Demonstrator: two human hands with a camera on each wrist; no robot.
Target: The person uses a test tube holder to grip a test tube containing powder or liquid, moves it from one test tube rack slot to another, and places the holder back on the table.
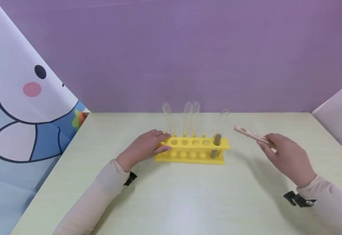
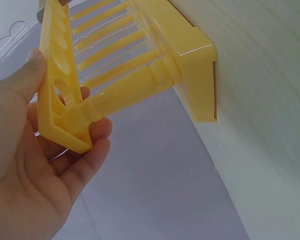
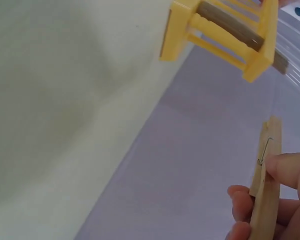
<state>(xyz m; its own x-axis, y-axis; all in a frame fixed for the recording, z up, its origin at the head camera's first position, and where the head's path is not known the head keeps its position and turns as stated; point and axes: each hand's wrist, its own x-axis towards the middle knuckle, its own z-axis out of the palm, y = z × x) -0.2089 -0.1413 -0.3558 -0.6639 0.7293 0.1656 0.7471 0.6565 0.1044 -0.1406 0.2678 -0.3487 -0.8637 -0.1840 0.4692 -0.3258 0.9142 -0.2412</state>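
Observation:
A yellow test tube rack stands on the table, and my left hand grips the left end of its top bar. In the left wrist view the thumb lies on one side of that bar and the fingers on the other. At the rack's right end a test tube stands upright, partly filled with grey-brown material. My right hand holds a wooden test tube holder to the right of the rack. Its metal spring shows near the thumb in the right wrist view.
Upside down on the rack's rear pegs sit three clear test tubes, one at the left and a pair nearer the middle. Behind the pale table rises a purple backdrop. A cartoon-printed sheet hangs at the left.

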